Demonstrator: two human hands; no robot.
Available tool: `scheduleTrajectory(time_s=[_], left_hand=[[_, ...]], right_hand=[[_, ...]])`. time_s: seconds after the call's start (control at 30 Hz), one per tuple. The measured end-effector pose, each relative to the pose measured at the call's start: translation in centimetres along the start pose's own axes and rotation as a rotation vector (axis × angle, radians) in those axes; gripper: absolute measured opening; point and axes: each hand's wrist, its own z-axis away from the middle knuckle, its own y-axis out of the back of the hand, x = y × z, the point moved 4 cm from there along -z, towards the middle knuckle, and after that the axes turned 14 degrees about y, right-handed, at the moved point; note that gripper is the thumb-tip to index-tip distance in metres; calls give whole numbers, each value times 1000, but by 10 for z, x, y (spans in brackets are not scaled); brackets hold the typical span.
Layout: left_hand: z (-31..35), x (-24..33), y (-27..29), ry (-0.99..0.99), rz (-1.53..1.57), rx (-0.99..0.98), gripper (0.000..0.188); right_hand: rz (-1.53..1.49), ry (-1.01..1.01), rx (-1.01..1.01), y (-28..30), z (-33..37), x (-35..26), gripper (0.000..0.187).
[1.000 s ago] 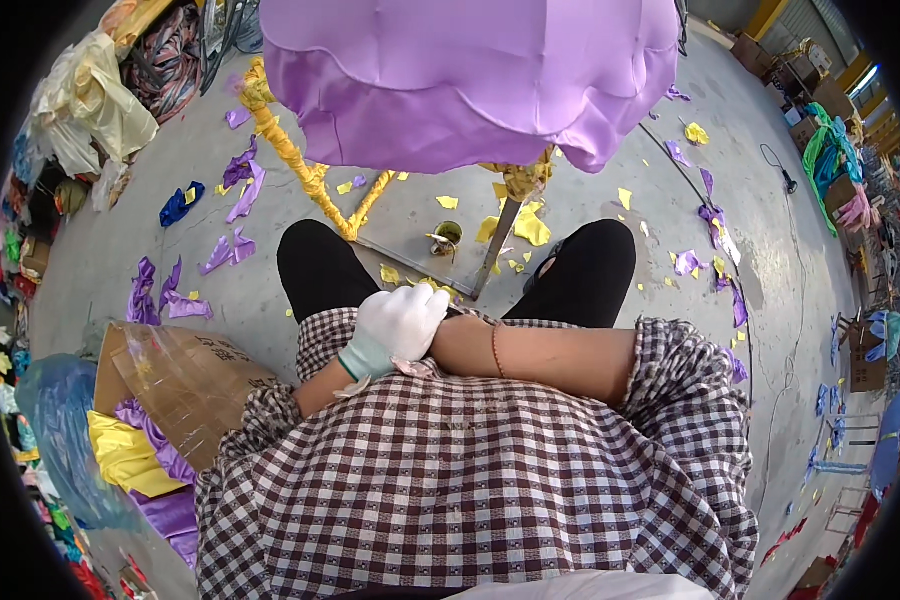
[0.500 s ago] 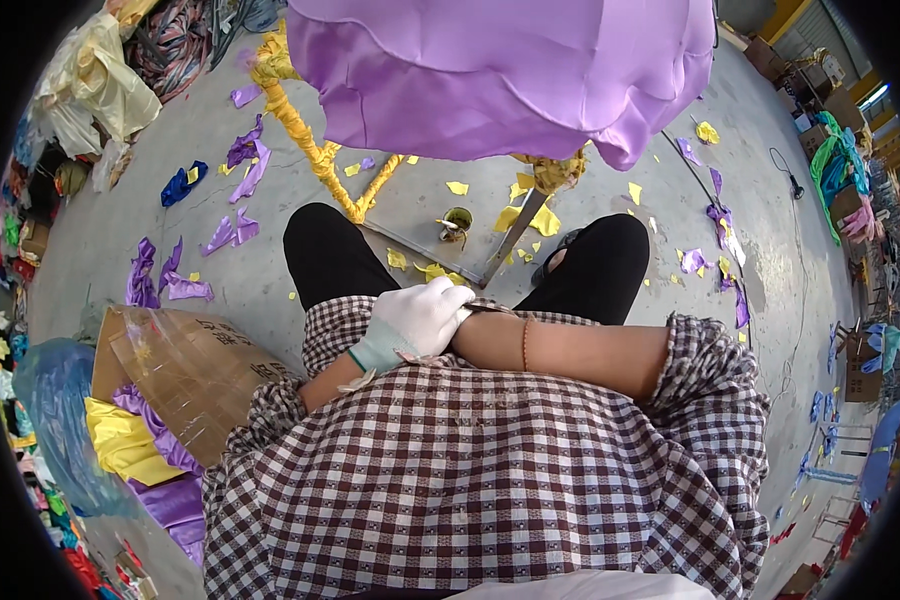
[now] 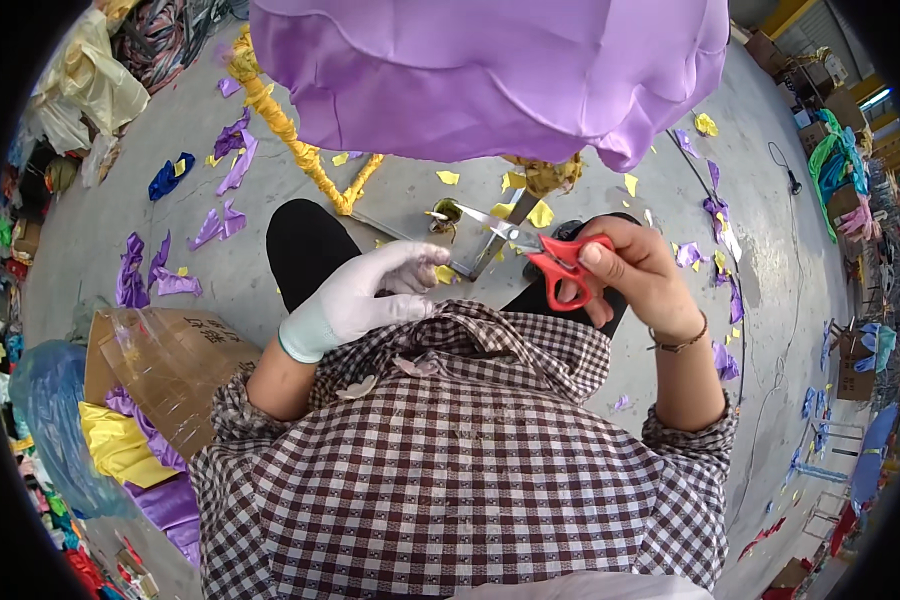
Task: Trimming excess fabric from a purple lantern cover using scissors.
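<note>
A pair of scissors [image 3: 567, 277] with red handles is in my bare right hand [image 3: 658, 285], thumb and fingers at the handle loops. Its blades extend leftward over the gap between my knees. My left hand [image 3: 355, 300], in a white glove with a pale green cuff, hovers in front of my checked shirt with fingers apart and nothing visible in it. Ahead of both hands hangs a large piece of glossy purple fabric [image 3: 490, 85] with scalloped seams. Beneath its right part shows a yellow-wrapped knob [image 3: 548, 176] on a metal bar.
A yellow-wrapped frame leg [image 3: 288, 130] stands ahead on the left. Purple scraps [image 3: 238, 165] and yellow scraps [image 3: 448, 177] litter the concrete floor. Left of me, a cardboard box [image 3: 165, 350] holds yellow and purple fabric. A cable [image 3: 792, 185] lies at right.
My hands were together at my lap, the right one tucked under the shirt's edge. Now they are apart, and the right hand has come up holding scissors.
</note>
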Motion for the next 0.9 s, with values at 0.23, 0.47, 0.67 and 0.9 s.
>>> scheduleTrajectory(time_s=[0.23,0.47,0.67,0.9], left_hand=[[-26,95,-45,-265,209,-193,44],[-45,95,-44,-458,35,-583,27],[-72,95,-62,-484,-118,-620,26],[-163,-34,-81,178,207,-633,29]], right_hand=[[-255,134,80,-32,26,19,29],[-1064,25,125,-49,47,37,28],[-779,-33,-23,-37,67,60,27],[-560,-171,-132,15,68,147,17]])
